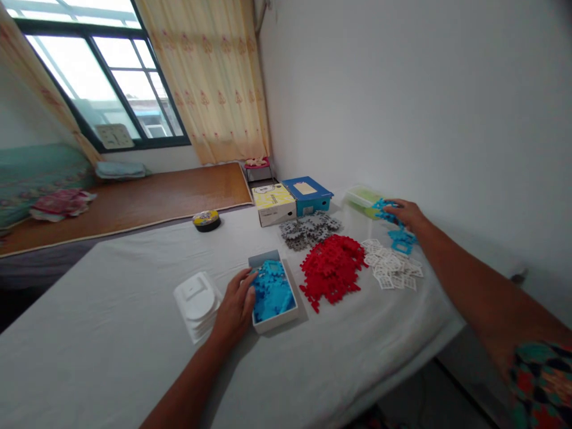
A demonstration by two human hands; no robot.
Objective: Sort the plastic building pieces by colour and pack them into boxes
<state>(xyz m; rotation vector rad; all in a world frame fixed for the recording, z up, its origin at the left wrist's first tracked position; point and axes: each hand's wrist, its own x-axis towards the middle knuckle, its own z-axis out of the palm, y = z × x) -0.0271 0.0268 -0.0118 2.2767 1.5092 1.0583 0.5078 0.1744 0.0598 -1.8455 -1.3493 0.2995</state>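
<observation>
My left hand (235, 304) lies over the left edge of a white box (277, 323), fingers bent across its rim. Blue interlocking plastic pieces (272, 292) fill that box. Farther off to the right, my right hand (404, 214) is closed on some blue plastic pieces (384, 210) beside a clear plastic container (357, 195) with something green in it. More blue pieces (402, 241) show just below the right hand. A heap of red interlocking pieces (333, 268) sits between the hands, with white grid-like pieces (393, 265) to its right and grey pieces (308, 229) behind it.
A stack of white plastic items (196, 304) stands left of my left hand. At the back are a yellow-and-white box (274, 204), a blue box (308, 190) and a round black-and-yellow tin (207, 220). A wall (424, 107) borders the white-covered table (134, 298) on the right.
</observation>
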